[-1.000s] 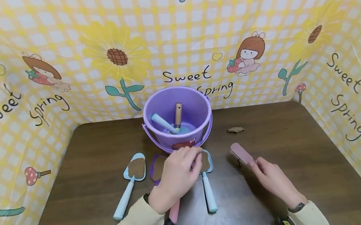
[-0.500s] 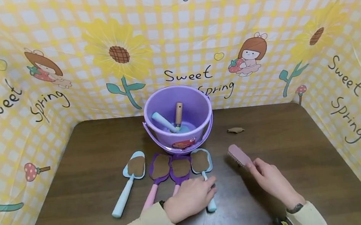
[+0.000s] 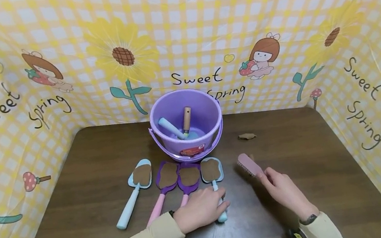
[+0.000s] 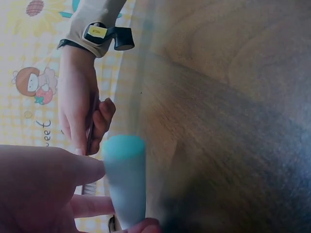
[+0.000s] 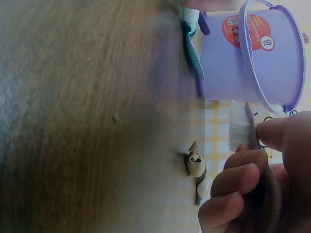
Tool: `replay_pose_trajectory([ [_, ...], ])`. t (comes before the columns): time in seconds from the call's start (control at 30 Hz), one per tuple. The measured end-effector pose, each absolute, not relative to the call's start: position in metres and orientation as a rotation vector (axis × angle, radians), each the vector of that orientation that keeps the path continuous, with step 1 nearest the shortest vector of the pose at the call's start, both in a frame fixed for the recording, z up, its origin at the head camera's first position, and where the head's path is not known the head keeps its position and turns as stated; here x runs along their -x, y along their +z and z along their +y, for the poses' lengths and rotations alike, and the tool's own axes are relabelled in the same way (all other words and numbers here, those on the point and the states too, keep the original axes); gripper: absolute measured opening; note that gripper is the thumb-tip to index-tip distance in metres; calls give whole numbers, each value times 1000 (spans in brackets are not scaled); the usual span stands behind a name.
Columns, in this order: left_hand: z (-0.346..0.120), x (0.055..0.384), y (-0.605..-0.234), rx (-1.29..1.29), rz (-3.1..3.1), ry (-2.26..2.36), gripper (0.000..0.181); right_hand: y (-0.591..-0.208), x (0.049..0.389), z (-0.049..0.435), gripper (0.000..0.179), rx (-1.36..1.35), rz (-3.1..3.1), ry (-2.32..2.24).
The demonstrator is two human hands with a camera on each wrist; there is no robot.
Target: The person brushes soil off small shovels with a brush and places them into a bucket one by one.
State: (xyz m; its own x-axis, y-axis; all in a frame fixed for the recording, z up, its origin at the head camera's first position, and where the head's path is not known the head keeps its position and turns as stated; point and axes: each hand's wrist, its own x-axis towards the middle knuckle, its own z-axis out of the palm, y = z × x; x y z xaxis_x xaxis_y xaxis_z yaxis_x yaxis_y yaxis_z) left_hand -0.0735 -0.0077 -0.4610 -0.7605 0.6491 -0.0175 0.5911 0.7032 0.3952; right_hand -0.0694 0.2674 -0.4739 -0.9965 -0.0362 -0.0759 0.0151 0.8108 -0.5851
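Note:
My left hand [image 3: 199, 209] grips the light blue handle of a toy shovel [image 3: 211, 169] lying on the table. In the left wrist view the thumb and fingers are at the sides of that handle [image 4: 127, 179]. In my right hand [image 3: 284, 190] is a pink brush [image 3: 250, 164], held above the table with its white bristles facing left. Two purple toy shovels [image 3: 167, 175] with pink handles lie left of the held shovel, their handles partly hidden by my left hand and sleeve. Farther left lies another light blue shovel [image 3: 129, 209]. Brown patches cover the shovel blades.
A purple bucket [image 3: 181, 96] stands behind the shovels, holding a light blue handle [image 3: 171, 128] and a wooden handle [image 3: 187, 118]. A small brown dried piece [image 3: 247, 136] lies right of it. Patterned cloth [image 3: 263, 11] walls the back and sides of the table [image 3: 326, 148].
My left hand has moved down from the shovel blades near the bucket to the right blue shovel's handle. The brush in my right hand has shifted slightly left.

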Motion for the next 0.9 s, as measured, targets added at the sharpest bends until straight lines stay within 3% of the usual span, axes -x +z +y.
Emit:
replay_pose_trajectory([
  [0.27,-11,73,-457,-913,2717,567,32,-474,68,267,24,29,2918,-930],
  [0.5,-16,74,-472,-969,2729,650,13,-475,67,265,25,74,2941,-943],
  [0.9,-19,68,-454,-777,2836,611,25,-471,66,260,26,109,2973,-944],
])
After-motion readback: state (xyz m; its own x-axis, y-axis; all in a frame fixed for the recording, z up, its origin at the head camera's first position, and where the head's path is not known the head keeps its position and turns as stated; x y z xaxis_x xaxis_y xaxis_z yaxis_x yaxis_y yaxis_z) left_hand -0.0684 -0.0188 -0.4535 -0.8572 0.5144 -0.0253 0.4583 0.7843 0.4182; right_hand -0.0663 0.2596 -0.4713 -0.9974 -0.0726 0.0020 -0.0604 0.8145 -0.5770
